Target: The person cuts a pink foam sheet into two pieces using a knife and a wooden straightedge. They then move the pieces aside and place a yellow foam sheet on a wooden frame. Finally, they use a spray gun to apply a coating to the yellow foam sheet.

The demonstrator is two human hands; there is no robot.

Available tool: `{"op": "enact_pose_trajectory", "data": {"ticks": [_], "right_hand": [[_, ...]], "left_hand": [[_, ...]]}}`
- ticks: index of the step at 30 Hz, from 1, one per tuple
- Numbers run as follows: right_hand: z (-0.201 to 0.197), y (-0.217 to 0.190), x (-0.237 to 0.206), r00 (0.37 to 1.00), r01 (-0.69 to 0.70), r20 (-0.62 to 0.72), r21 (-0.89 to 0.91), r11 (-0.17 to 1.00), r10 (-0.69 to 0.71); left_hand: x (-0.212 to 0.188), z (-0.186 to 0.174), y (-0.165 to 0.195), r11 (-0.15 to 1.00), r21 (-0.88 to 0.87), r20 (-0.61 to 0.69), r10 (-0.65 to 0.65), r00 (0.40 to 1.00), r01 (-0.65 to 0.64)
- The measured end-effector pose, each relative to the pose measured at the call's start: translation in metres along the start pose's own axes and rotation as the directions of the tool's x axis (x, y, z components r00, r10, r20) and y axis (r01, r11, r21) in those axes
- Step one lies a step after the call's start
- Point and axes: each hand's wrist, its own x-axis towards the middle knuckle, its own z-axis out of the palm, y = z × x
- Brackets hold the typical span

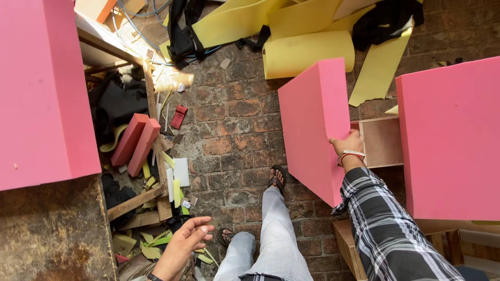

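Brick floor [234, 130], scattered foam scraps [156, 244]

**Pink foam slab held on edge**

Thick rectangular pink foam slab [312, 125], smooth-faced, square-cut edges. Standing on edge and tilted, broad face turned leftward, lower corner pointing down toward the brick floor [234, 125]. Raised above that floor, not resting flat on it. Gripped at its right edge, about midway along, by the right hand [348, 144], fingers wrapped over the edge. Top edge nearest the yellow foam sheets spread across the far part of the floor.
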Motion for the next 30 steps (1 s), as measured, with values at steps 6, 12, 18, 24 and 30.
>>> {"op": "enact_pose_trajectory", "data": {"ticks": [6, 12, 18, 24, 30], "right_hand": [[-0.003, 0.015, 0.011, 0.916, -0.082, 0.391, -0.033, 0.996, 0.089], [-0.014, -0.026, -0.008, 0.882, -0.042, 0.472, 0.059, 0.997, 0.009], [-0.012, -0.067, -0.030, 0.916, -0.102, 0.401, 0.175, 0.979, 0.024], [0.009, -0.043, -0.030, 0.974, -0.138, 0.221, 0.381, 0.914, 0.055], [-0.011, 0.028, -0.037, 0.977, -0.069, 0.204, 0.033, 0.997, 0.061]], "left_hand": [[0.023, -0.019, 0.038, 0.998, 0.044, -0.038, -0.034, 0.999, 0.036], [0.009, -0.035, 0.082, 0.999, 0.010, -0.117, 0.049, 0.992, -0.048], [0.016, -0.060, 0.107, 0.936, -0.169, -0.107, 0.293, 0.950, -0.308], [0.073, -0.036, 0.136, 0.994, -0.040, 0.011, 0.102, 0.995, -0.101], [0.111, 0.012, 0.170, 0.963, 0.146, 0.177, 0.201, 0.963, -0.227]]}}
